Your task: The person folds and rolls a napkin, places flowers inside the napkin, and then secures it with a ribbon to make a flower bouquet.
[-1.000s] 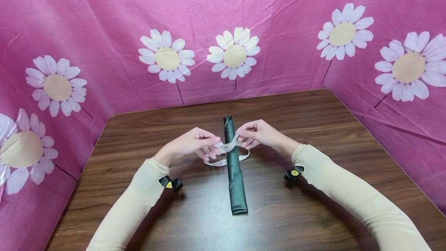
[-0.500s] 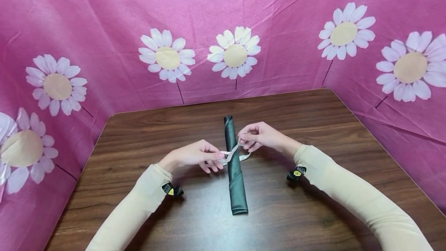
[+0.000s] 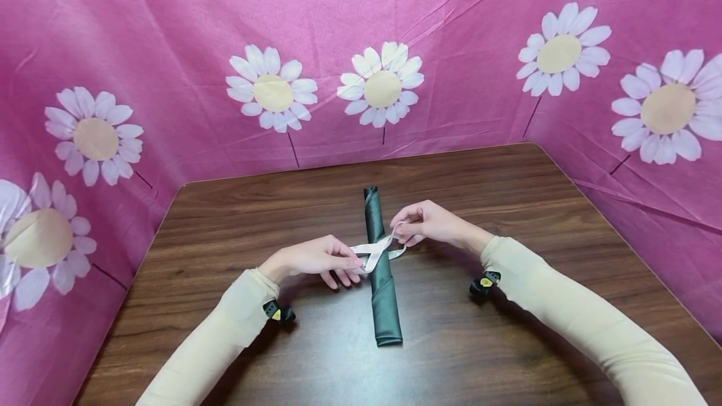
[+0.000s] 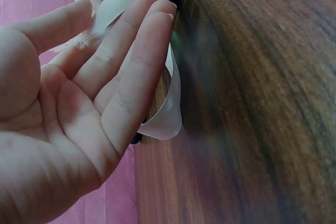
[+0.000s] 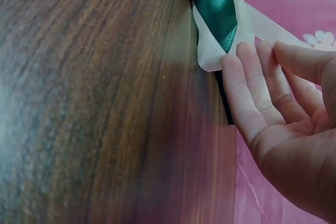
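A dark green satiny cloth roll [image 3: 386, 309] lies lengthwise on the table, with a white ribbon [image 3: 379, 247] passing around its middle. Over the roll the ribbon's two strands cross. On the left side, my left hand [image 3: 316, 259] pinches one strand between thumb and forefinger, its other fingers stretched toward the roll. My right hand [image 3: 433, 224] pinches the other strand slightly farther back, on the right. In the left wrist view a ribbon loop [image 4: 167, 121] hangs below the fingers. The right wrist view shows the ribbon [image 5: 210, 53] bending round beneath the green roll [image 5: 212, 6].
The brown wood-grain table [image 3: 479, 343] extends around the roll. Behind it and along both sides hangs a pink cloth [image 3: 451, 80] printed with white daisies. Each sleeve carries a small black wrist device, such as the left wrist device [image 3: 279, 313].
My left hand has moved down toward the near side, drawing its strand across the roll. My right hand has shifted slightly right and nearer. The slack ribbon loop around the roll has become smaller.
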`<state>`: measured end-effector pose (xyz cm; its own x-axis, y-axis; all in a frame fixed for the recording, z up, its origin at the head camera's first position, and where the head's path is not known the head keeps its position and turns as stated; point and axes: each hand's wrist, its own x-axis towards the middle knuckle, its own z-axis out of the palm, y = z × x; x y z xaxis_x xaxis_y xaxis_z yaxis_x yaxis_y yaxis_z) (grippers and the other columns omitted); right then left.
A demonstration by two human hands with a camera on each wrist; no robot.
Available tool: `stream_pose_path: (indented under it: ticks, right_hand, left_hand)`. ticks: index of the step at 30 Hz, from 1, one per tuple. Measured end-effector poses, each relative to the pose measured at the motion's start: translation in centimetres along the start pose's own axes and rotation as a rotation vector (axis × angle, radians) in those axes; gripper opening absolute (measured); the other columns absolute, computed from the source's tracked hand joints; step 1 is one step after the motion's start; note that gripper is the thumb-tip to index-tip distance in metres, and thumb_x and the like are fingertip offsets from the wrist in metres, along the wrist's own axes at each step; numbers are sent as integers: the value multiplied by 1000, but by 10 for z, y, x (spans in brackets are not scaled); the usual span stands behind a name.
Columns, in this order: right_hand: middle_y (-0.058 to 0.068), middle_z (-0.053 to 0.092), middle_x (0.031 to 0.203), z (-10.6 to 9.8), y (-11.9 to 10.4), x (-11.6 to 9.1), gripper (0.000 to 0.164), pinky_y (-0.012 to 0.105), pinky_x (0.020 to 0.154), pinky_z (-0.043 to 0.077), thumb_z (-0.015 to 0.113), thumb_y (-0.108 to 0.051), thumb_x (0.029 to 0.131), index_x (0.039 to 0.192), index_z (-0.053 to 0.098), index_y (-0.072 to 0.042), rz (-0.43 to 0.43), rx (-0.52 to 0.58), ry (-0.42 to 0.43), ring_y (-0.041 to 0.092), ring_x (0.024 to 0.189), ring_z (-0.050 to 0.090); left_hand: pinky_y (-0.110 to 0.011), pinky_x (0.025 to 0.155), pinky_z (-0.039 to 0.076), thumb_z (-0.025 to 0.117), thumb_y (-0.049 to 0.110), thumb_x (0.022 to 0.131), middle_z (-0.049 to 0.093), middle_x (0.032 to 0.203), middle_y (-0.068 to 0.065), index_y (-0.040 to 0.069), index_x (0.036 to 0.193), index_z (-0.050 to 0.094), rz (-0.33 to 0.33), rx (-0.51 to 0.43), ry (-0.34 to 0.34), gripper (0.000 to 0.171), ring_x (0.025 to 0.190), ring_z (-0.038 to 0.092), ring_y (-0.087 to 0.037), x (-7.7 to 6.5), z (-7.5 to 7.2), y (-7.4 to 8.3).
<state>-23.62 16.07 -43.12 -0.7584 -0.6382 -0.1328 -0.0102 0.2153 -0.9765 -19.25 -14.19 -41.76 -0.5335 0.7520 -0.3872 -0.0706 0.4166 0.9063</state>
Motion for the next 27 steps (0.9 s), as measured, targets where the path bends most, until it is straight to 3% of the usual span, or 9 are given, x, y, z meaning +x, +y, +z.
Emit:
stream_pose_path:
  ticks: [5, 11, 16, 20, 24, 27]
  right_hand:
    - [26, 71, 101, -1, 0, -2, 30, 42, 76, 60, 64, -4, 99, 121, 60, 16, -5, -4, -1, 24, 86, 70]
    - [27, 70, 101, -1, 2, -2, 30, 42, 76, 60, 63, -4, 100, 121, 60, 17, -3, 6, 3, 23, 85, 70]
    - [31, 69, 104, -3, -1, -4, 31, 43, 77, 60, 64, -6, 100, 122, 60, 16, 0, -13, -2, 25, 86, 70]
    - [31, 69, 103, -6, -6, -5, 31, 46, 78, 59, 64, -5, 99, 121, 60, 17, -30, -24, 15, 28, 86, 71]
    - [24, 72, 104, -7, -6, -6, 28, 44, 85, 58, 65, -7, 99, 118, 63, 14, -95, -104, 36, 27, 92, 70]
    - [13, 74, 105, -5, -4, -6, 25, 34, 89, 55, 66, -10, 99, 116, 67, 8, -147, -218, 48, 19, 98, 68]
  left_hand:
    - [-37, 71, 60, 57, 21, 106, 74, 103, -14, -1, 120, 71, -1, 9, 11, 30, 90, 71, -23, -1, -1, -1]
    - [-41, 75, 60, 56, 20, 106, 73, 105, -16, -6, 123, 67, 10, 2, 4, 33, 94, 72, -28, -3, 0, 1]
    - [-44, 73, 60, 64, 17, 102, 72, 102, -22, -7, 121, 68, 114, 43, 55, 31, 87, 71, -28, -6, -4, 14]
    - [-38, 79, 57, 71, 16, 97, 72, 109, -22, -4, 124, 67, 219, 189, 212, 34, 92, 69, -26, -5, -9, 27]
    - [-34, 97, 51, 75, 24, 94, 69, 122, -15, -4, 131, 62, 178, 369, 294, 48, 114, 65, -21, 4, -8, 26]
    - [-31, 87, 54, 79, 26, 91, 71, 116, -10, -2, 130, 62, 131, 436, 283, 51, 101, 67, -16, 12, -2, 21]
